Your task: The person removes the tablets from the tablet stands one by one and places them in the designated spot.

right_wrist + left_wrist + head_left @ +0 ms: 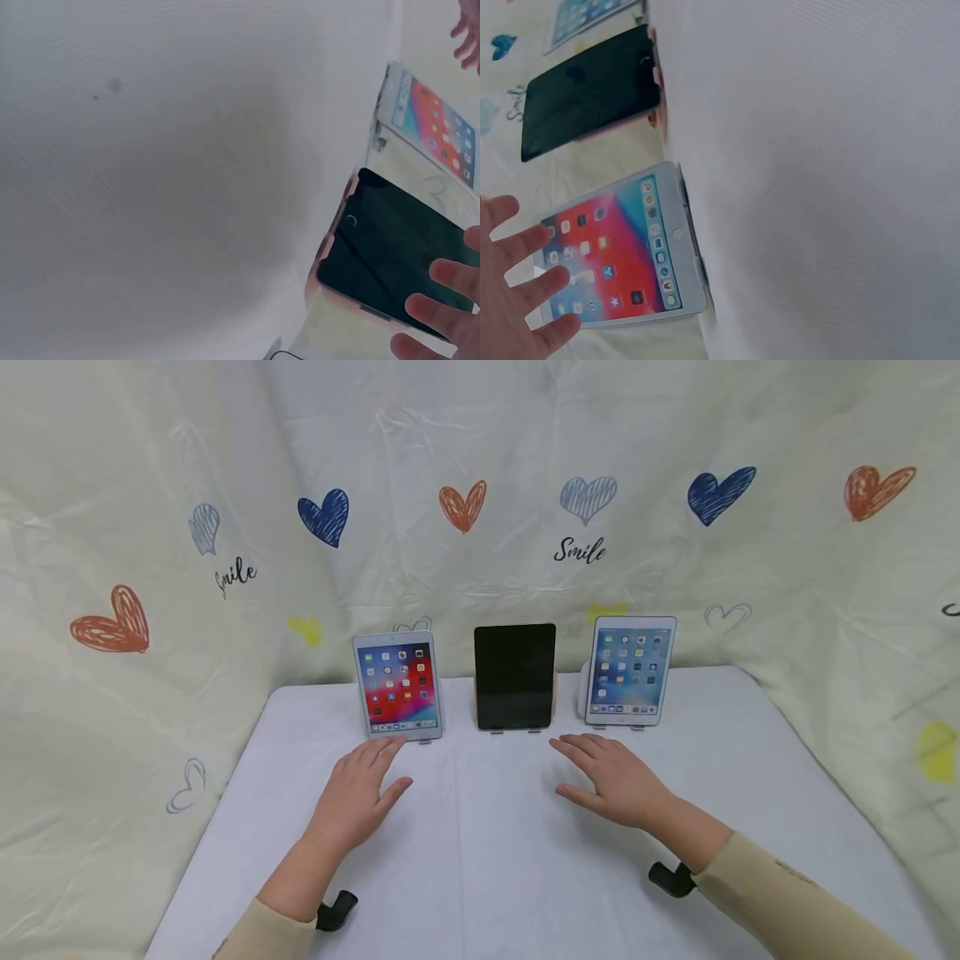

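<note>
Three tablets stand upright on small stands along the back of the table. The left tablet [399,685] has a white frame and a lit red and blue home screen. In the middle is a tablet [515,677] with a dark screen, on a pinkish stand [328,247]. A white tablet [632,670] with a lit blue home screen stands at the right. My left hand [355,793], fingers spread, hovers in front of the left tablet and holds nothing. My right hand [615,778] is also empty, its fingers extended, in front of the gap between the dark and right tablets.
A white cloth covers the table [495,860]. Behind it hangs a pale curtain [517,435] printed with hearts and the word Smile. A black strap piece [339,910] sits at the left wrist, another black piece [671,880] at the right.
</note>
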Motion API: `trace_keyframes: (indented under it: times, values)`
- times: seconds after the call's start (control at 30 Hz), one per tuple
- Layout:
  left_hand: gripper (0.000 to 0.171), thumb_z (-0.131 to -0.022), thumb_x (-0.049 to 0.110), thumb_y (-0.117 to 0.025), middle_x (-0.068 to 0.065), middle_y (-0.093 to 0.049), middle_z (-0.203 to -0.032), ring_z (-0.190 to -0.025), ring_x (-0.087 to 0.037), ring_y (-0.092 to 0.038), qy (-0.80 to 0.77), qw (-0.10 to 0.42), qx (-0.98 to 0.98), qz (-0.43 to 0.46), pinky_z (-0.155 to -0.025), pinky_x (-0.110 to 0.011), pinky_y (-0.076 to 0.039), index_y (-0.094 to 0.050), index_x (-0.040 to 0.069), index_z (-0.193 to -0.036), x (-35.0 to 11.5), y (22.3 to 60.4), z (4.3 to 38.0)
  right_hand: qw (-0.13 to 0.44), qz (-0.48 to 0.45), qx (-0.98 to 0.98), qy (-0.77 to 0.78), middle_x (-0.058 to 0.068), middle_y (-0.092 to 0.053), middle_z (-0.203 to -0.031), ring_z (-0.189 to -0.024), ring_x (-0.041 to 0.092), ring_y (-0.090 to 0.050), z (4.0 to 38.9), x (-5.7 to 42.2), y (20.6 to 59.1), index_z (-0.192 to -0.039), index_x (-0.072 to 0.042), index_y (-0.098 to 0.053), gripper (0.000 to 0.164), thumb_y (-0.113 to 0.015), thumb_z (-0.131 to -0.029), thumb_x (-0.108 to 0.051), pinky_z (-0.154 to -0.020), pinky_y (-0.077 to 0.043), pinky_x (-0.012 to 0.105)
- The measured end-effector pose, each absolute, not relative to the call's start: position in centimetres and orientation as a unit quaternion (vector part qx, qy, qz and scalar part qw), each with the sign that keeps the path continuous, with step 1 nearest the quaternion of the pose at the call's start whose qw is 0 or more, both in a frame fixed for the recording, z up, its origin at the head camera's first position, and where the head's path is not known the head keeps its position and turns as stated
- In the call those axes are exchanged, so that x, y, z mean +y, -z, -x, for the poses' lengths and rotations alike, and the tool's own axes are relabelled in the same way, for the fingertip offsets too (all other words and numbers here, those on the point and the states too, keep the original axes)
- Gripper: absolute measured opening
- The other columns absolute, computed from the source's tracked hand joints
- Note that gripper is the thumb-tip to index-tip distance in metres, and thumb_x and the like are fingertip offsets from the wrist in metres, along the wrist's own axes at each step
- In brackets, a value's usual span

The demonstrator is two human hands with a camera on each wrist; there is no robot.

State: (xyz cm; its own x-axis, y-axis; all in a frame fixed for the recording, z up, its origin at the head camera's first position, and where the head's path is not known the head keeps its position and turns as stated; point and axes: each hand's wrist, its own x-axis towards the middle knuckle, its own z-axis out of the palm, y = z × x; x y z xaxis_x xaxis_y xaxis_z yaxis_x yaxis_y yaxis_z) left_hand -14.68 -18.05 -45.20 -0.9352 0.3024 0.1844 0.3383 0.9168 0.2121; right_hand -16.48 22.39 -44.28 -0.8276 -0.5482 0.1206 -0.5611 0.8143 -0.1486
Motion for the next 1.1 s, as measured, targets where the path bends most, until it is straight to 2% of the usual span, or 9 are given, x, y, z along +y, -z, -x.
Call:
trace_keyframes:
  times: [0.3, 0.7, 1.1]
  values:
    - [0.070, -0.096, 0.052, -0.056, -0.013, -0.045, -0.149, -0.138, -0.034, -0.038, 0.132, 0.078, -0.978, 0.143, -0.109, -0.059, -0.033, -0.036, 0.017, -0.154, -18.4, 44.8, 14.9, 0.035, -0.293, -0.950, -0.103, 0.005, -0.052, -0.143, -0.132, 0.027, -0.048, 17.1, 21.7, 44.2, -0.149, -0.021, -0.046, 0.069, -0.053, -0.094, -0.062, -0.107, -0.038, 0.053]
    - [0.070, -0.097, 0.054, -0.053, -0.014, -0.046, -0.148, -0.136, -0.035, -0.040, 0.150, 0.077, -0.978, 0.126, -0.107, -0.060, -0.035, -0.035, 0.019, -0.155, -19.0, 44.5, 15.2, 0.029, -0.279, -0.952, -0.122, 0.004, -0.052, -0.144, -0.132, 0.027, -0.049, 18.2, 20.0, 43.8, -0.148, -0.023, -0.047, 0.064, -0.059, -0.094, -0.054, -0.106, -0.039, 0.053]
    - [0.069, -0.098, 0.054, -0.051, -0.016, -0.045, -0.148, -0.136, -0.036, -0.040, 0.167, 0.077, -0.977, 0.106, -0.106, -0.060, -0.036, -0.035, 0.018, -0.155, -19.4, 44.1, 16.0, 0.016, -0.276, -0.952, -0.130, 0.005, -0.050, -0.146, -0.133, 0.028, -0.047, 19.2, 18.3, 43.8, -0.150, -0.022, -0.045, 0.067, -0.053, -0.095, -0.060, -0.107, -0.039, 0.052]
